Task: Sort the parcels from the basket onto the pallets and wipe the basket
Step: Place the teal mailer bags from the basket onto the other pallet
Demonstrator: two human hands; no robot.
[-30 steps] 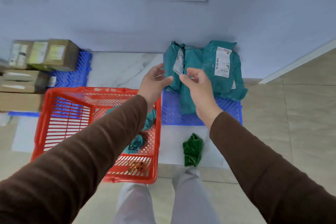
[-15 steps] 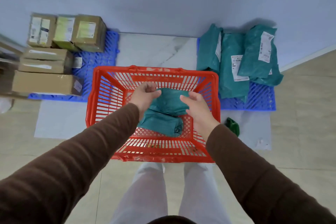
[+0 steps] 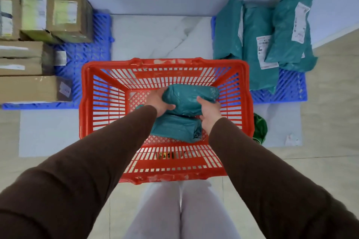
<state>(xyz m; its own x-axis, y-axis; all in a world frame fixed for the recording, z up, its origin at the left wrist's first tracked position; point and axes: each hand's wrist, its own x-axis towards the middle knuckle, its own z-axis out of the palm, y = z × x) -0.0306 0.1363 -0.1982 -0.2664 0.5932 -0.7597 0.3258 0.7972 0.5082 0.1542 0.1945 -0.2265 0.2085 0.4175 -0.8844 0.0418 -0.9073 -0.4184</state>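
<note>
- Both hands are down inside the red basket (image 3: 246,91), each curled round an end of the upper teal parcel (image 3: 189,99) — the left hand (image 3: 160,102) on its left end, the right hand (image 3: 208,111) on its right end.
- That parcel lies with its long axis running left to right across the basket, so the two hands sit at opposite ends of it, neither plainly nearer than the other.
- A second teal parcel (image 3: 175,130) lies under and a little nearer the person, touching the upper one; the hands do not grip it.
- The relation that counts: the right-hand blue pallet (image 3: 289,91), already carrying teal parcels (image 3: 258,44), stands beyond and to the right of the basket, just beside its right wall. The held parcel would most likely travel up over the rim, then forward and right — a shorter reach for the right arm.
- The left-hand blue pallet (image 3: 85,58) holds cardboard boxes (image 3: 68,15), well apart from the teal pile, so I judge it is not this parcel's place.
- Sorting looks nearly done: only these two parcels show in the basket, though something small lies at its near edge, too blurred to name.
- A green cloth (image 3: 260,130) lies on the floor just right of the basket, untouched; wiping has not begun.
</note>
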